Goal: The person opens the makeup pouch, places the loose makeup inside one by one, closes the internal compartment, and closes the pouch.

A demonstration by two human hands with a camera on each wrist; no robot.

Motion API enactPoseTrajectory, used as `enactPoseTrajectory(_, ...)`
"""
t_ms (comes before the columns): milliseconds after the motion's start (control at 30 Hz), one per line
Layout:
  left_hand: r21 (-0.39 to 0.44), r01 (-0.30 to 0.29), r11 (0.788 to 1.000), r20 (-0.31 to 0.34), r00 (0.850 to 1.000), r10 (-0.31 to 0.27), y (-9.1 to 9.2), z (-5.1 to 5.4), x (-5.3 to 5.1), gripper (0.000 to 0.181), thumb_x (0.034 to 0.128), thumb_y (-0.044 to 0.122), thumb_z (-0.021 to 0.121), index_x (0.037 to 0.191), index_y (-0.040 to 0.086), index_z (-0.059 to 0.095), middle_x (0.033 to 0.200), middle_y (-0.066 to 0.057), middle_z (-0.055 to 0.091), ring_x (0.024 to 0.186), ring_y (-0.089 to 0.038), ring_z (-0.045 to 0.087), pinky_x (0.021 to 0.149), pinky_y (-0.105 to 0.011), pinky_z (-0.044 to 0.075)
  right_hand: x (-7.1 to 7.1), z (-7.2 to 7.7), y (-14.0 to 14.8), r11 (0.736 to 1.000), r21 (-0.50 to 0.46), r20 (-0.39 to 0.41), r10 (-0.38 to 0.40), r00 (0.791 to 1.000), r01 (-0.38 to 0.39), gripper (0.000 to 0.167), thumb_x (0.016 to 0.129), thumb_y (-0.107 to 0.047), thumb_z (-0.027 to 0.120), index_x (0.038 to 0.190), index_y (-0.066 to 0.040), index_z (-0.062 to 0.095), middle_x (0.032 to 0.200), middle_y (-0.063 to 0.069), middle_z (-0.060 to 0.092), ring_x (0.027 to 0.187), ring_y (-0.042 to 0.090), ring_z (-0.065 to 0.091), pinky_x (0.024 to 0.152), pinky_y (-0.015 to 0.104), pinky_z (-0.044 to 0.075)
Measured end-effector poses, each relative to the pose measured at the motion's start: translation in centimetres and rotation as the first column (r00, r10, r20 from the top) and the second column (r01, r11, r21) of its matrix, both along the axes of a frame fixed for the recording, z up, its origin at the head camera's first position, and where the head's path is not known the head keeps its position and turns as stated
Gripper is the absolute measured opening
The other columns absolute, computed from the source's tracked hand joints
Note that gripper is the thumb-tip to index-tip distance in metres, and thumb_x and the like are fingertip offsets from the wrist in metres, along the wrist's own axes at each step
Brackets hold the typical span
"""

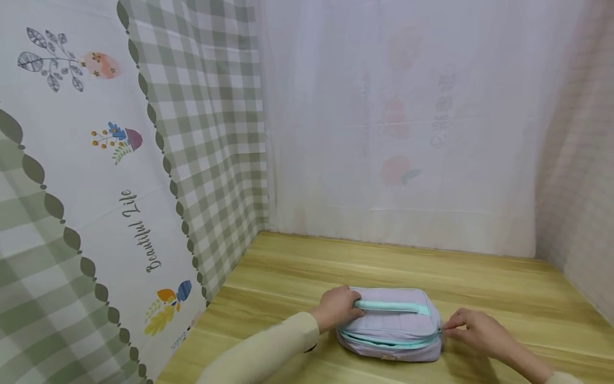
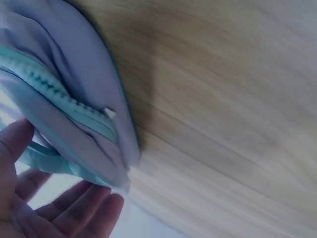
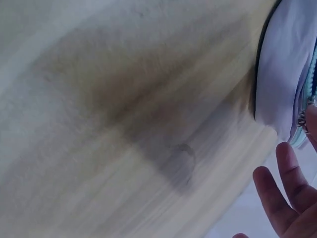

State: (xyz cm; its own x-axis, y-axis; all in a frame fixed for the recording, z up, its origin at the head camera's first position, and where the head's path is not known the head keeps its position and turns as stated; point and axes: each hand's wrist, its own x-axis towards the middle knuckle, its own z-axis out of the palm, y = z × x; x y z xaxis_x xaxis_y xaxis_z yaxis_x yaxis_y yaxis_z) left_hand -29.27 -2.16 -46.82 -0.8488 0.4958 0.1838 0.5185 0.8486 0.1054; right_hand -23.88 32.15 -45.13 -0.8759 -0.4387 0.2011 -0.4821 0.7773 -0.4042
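Observation:
A lilac zippered pouch [image 1: 384, 323] with a mint carry handle [image 1: 390, 306] lies on the wooden table. Its mint zipper [image 1: 393, 343] runs along the front side, its teeth parted over part of the length. At the pouch's left end, my left hand [image 1: 338, 308] grips the pouch by the handle's end, thumb and fingers on either side, as the left wrist view also shows. My right hand [image 1: 479, 332] pinches the metal zipper pull [image 3: 303, 118] at the right end between thumb and index finger. In the right wrist view its other fingers [image 3: 271, 196] are spread apart.
Wood-grain tabletop [image 1: 297, 266] surrounds the pouch. A green checked curtain [image 1: 206, 106] with printed plants hangs on the left, a white curtain [image 1: 326, 133] at the back, and another pale curtain [image 1: 585, 160] on the right.

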Motion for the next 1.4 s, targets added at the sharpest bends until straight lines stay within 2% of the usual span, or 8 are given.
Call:
enactPoseTrajectory(133, -0.024, 0.004, 1.000, -0.051, 0.999, -0.006, -0.9, 0.3, -0.1, 0.021, 0.0877, 0.046, 0.072, 0.090, 0.026, 0.074, 0.077, 0.012, 0.059, 0.070, -0.003, 0.052, 0.054, -0.025, 0.039, -0.4, 0.7, -0.7, 0.998, 0.010, 0.029, -0.059, 0.998, 0.058, 0.011, 0.086, -0.028, 0.076, 0.090, -0.018, 0.080, 0.091, -0.010, 0.069, 0.085, 0.014, 0.065, 0.068, 0.032, 0.052)
enactPoseTrajectory(267, -0.014, -0.006, 1.000, -0.088, 0.996, 0.005, -1.6, 0.6, -0.1, 0.024, 0.0866, 0.047, 0.073, 0.081, 0.024, 0.072, 0.075, 0.011, 0.057, 0.065, -0.004, 0.051, 0.052, -0.025, 0.039, -1.1, 1.1, -1.5, 0.996, 0.013, 0.033, -0.084, 0.996, 0.083, 0.010, 0.085, -0.027, 0.077, 0.091, -0.019, 0.080, 0.092, -0.006, 0.070, 0.088, 0.021, 0.066, 0.070, 0.038, 0.053)
enactPoseTrajectory(500, -0.050, -0.035, 0.998, -0.120, 0.992, 0.029, -2.2, 0.8, 0.3, 0.032, 0.0853, 0.048, 0.074, 0.071, 0.020, 0.068, 0.078, 0.007, 0.057, 0.064, -0.007, 0.052, 0.053, -0.026, 0.040, -3.2, 1.3, -3.2, 0.987, 0.080, -0.015, -0.138, 0.990, 0.139, 0.008, 0.085, -0.023, 0.077, 0.090, -0.018, 0.080, 0.093, 0.003, 0.073, 0.088, 0.030, 0.068, 0.067, 0.045, 0.054)
enactPoseTrajectory(700, -0.056, -0.040, 0.998, -0.079, 0.996, 0.035, -2.5, 0.8, 1.0, 0.035, 0.0854, 0.050, 0.074, 0.070, 0.019, 0.066, 0.082, 0.006, 0.056, 0.067, -0.008, 0.050, 0.053, -0.025, 0.040, -5.2, 1.2, -4.3, 0.973, 0.148, -0.099, -0.165, 0.981, 0.179, 0.007, 0.086, -0.020, 0.076, 0.091, -0.020, 0.081, 0.093, 0.002, 0.074, 0.087, 0.029, 0.068, 0.073, 0.059, 0.045)
enactPoseTrajectory(800, -0.060, -0.020, 0.998, -0.089, 0.996, 0.015, -2.5, 0.8, 1.4, 0.037, 0.0846, 0.052, 0.074, 0.069, 0.020, 0.064, 0.085, 0.006, 0.057, 0.069, -0.007, 0.050, 0.053, -0.024, 0.040, -6.0, 1.2, -4.8, 0.969, 0.145, -0.106, -0.187, 0.977, 0.201, 0.009, 0.088, -0.018, 0.074, 0.093, -0.019, 0.081, 0.095, 0.004, 0.074, 0.090, 0.032, 0.067, 0.080, 0.072, 0.036)
enactPoseTrajectory(933, -0.069, 0.025, 0.997, -0.095, 0.995, -0.032, -2.3, 1.0, 2.1, 0.040, 0.0835, 0.053, 0.075, 0.065, 0.020, 0.061, 0.083, 0.007, 0.056, 0.071, -0.007, 0.048, 0.054, -0.023, 0.038, -6.9, 1.3, -5.3, 0.965, 0.128, -0.092, -0.220, 0.971, 0.230, 0.010, 0.090, -0.017, 0.072, 0.096, -0.018, 0.081, 0.098, 0.007, 0.074, 0.095, 0.037, 0.066, 0.086, 0.079, 0.028)
enactPoseTrajectory(1233, -0.093, 0.073, 0.993, -0.087, 0.993, -0.081, -0.7, 1.9, 3.5, 0.045, 0.0828, 0.057, 0.073, 0.061, 0.021, 0.058, 0.073, 0.011, 0.049, 0.065, -0.005, 0.042, 0.056, -0.022, 0.035, -7.6, 1.4, -5.7, 0.966, 0.106, -0.054, -0.233, 0.971, 0.237, 0.015, 0.092, -0.017, 0.069, 0.101, -0.014, 0.080, 0.103, 0.012, 0.073, 0.091, 0.038, 0.066, 0.077, 0.067, 0.040)
enactPoseTrajectory(1400, -0.067, 0.125, 0.990, -0.040, 0.991, -0.127, 0.1, 2.3, 3.9, 0.047, 0.0837, 0.057, 0.073, 0.057, 0.021, 0.056, 0.068, 0.013, 0.044, 0.060, -0.003, 0.038, 0.055, -0.020, 0.032, -7.7, 1.3, -5.7, 0.967, 0.093, -0.027, -0.234, 0.972, 0.235, 0.016, 0.093, -0.017, 0.068, 0.103, -0.012, 0.079, 0.105, 0.015, 0.073, 0.092, 0.040, 0.066, 0.072, 0.059, 0.046)
